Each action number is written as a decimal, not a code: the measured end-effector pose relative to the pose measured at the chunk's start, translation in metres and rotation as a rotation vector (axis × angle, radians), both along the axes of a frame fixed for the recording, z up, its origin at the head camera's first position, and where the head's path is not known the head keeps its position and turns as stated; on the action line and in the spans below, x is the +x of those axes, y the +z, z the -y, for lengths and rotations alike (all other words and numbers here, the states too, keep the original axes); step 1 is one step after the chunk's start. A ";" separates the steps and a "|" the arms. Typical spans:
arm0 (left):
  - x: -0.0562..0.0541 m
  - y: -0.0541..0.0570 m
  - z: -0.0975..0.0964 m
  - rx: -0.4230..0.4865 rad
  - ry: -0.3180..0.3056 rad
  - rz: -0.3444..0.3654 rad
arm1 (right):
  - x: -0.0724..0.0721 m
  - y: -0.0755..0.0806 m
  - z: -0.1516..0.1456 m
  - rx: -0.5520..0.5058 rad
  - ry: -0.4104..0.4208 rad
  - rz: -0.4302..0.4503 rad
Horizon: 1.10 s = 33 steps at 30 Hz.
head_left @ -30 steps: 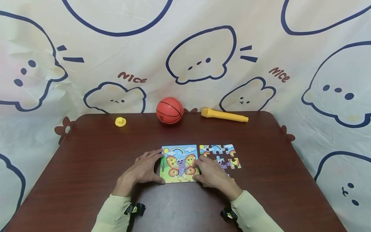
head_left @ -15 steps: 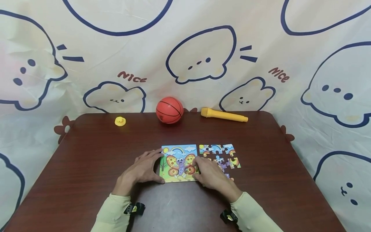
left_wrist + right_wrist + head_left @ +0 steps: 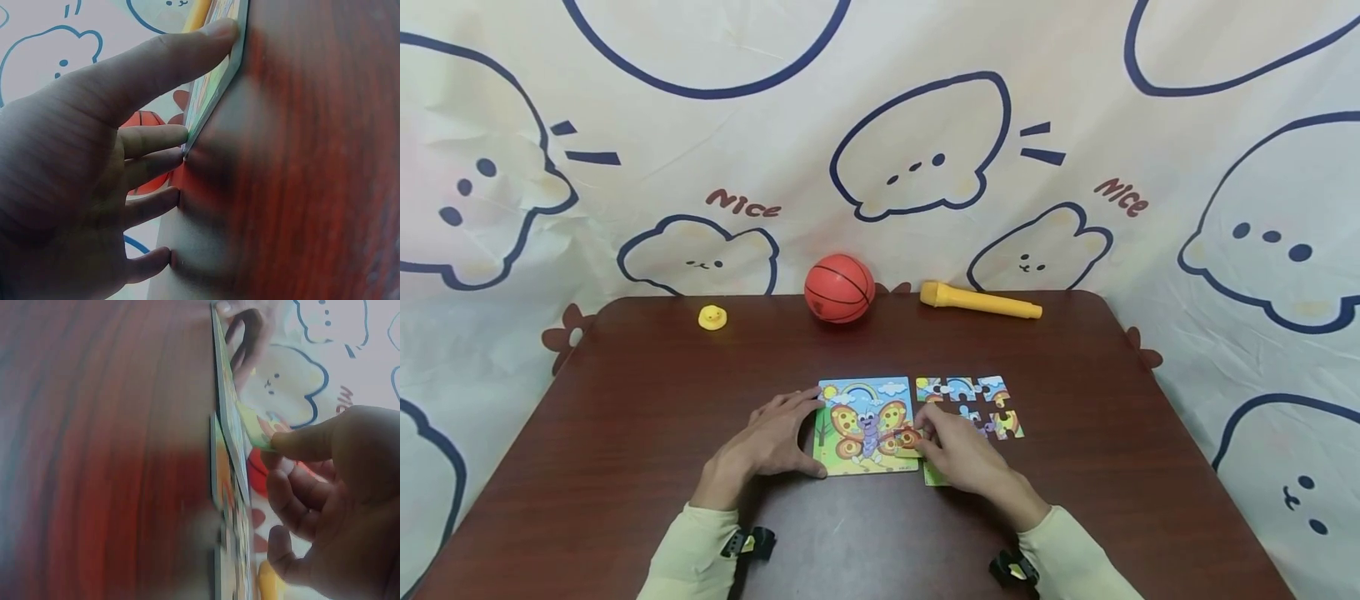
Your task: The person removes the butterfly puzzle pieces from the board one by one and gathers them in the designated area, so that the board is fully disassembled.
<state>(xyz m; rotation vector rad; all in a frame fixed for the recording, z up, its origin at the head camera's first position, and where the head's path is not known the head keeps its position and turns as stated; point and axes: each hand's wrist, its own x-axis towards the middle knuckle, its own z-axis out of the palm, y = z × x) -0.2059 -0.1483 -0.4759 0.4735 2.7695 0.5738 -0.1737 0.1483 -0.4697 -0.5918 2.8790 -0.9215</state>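
A picture board with a butterfly under a rainbow lies on the table in the middle of the head view. My left hand rests at its left side, thumb on the near corner and spread fingertips along the far part of that edge. Thumb and index finger of my right hand pinch a jigsaw piece, yellow-green with orange, tilted above the board's right edge. Several more jigsaw pieces lie to the right of the board, some hidden under my right hand. A green piece shows below that hand.
Toward the far table edge sit a yellow rubber duck, a small red basketball and a yellow toy microphone. Behind them hangs a white printed cloth. The dark wooden table extends to both sides.
My right hand has drawn slightly back to the right and now shows a pinched jigsaw piece over the board's right edge. A green piece beside the board has come into sight. My left hand stays put.
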 end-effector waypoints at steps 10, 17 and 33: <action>0.000 -0.001 -0.001 0.006 0.005 -0.005 | 0.002 0.000 -0.035 -0.056 -0.023 0.079; 0.000 -0.001 -0.001 0.004 0.004 -0.007 | 0.005 0.000 -0.056 -0.017 -0.059 0.029; 0.000 0.000 -0.001 0.003 -0.015 -0.031 | 0.019 -0.003 -0.098 -0.006 -0.150 0.065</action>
